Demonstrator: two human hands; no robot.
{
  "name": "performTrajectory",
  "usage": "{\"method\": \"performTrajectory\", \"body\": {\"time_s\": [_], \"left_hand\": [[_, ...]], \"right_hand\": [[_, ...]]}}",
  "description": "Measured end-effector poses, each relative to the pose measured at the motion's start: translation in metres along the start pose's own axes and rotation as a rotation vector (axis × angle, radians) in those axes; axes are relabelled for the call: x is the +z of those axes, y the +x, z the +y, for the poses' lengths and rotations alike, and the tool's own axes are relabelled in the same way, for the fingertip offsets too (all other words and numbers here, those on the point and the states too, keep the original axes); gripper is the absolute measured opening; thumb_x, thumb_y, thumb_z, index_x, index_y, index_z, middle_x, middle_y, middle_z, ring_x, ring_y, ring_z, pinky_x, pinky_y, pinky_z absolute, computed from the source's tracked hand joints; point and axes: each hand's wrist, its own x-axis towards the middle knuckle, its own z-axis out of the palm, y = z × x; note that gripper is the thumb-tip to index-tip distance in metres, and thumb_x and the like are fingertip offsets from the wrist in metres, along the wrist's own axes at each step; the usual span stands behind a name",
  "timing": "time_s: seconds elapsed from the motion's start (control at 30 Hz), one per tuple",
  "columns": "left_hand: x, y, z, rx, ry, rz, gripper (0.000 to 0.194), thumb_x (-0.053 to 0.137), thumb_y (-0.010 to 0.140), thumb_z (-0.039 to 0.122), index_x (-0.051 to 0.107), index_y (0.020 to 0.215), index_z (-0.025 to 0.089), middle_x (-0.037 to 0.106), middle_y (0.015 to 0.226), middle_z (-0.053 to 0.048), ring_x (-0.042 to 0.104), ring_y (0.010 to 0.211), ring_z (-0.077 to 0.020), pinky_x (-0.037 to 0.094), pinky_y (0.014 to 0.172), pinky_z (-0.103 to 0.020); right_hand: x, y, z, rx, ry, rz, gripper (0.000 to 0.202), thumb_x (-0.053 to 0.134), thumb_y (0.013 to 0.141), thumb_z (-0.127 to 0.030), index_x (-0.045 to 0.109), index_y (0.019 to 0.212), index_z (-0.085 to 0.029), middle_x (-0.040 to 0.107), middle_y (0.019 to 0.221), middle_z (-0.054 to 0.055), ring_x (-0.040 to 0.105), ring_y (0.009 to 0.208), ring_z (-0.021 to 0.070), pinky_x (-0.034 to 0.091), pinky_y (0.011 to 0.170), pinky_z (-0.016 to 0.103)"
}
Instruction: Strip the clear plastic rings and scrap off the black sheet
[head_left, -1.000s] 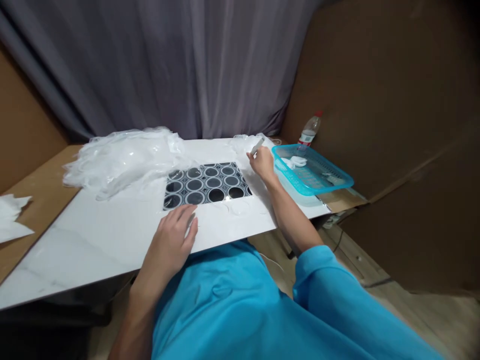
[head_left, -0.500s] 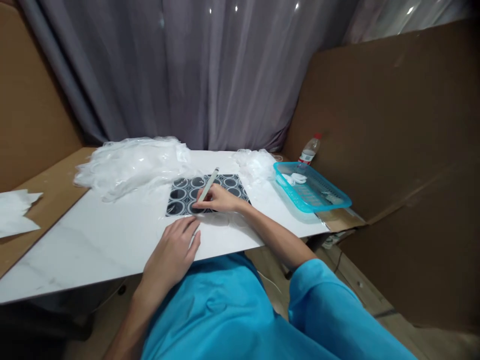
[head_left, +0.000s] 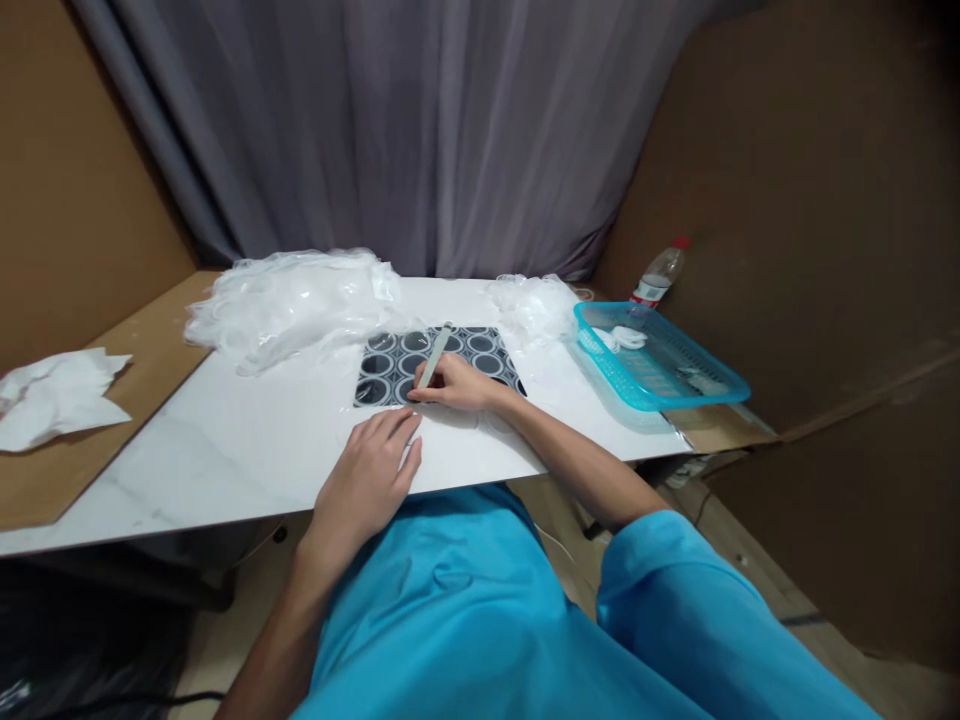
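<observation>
Now the right hand pinches a slim tool over the black tray (left hand flat, open, on the white table).

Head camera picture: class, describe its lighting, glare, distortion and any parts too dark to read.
Head view: soft, even light on the white board; faint sheen on the clear plastic heap and the dark sheet of rings; corners fall into shadow, darkest at lower left; wide-lens bending of the table edges; right hand holding the pale stick and left hand are fairly sharp.
</observation>
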Motion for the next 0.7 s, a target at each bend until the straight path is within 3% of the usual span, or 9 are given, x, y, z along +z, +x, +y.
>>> {"method": "performTrajectory", "body": {"time_s": [0.3,0.6,0.7], "left_hand": [[-0.001,0.001,0.001,0.024,-0.004,-0.014,0.040,0.047,0.115,0.031,0.065,0.150,0.022,0.068,0.154,-0.012,0.060,0.144,-0.0324,0.048,0.119,-0.054],[-0.002,0.004,0.004,0.008,0.019,-0.017,0.038,0.048,0.115,0.030,0.065,0.146,0.018,0.069,0.149,-0.015,0.060,0.141,-0.0329,0.051,0.116,-0.054],[-0.003,0.005,0.004,-0.001,0.010,-0.018,0.037,0.048,0.115,0.029,0.064,0.146,0.018,0.069,0.147,-0.015,0.060,0.140,-0.0324,0.051,0.117,-0.053]], "right_hand": [[0.002,0.000,0.000,-0.099,-0.101,0.003,0.025,0.073,0.104,-0.042,0.073,0.093,-0.019,0.067,0.084,0.002,0.055,0.076,0.0184,0.041,0.074,0.032],[0.006,-0.008,-0.014,-0.266,-0.521,-0.051,0.023,0.056,0.111,-0.026,0.067,0.092,-0.020,0.065,0.100,0.006,0.051,0.074,0.0172,0.031,0.068,0.033],[0.007,-0.010,-0.015,-0.294,-0.555,-0.048,0.027,0.051,0.113,-0.025,0.067,0.092,-0.020,0.064,0.103,0.006,0.050,0.074,0.0169,0.031,0.067,0.033]]}}
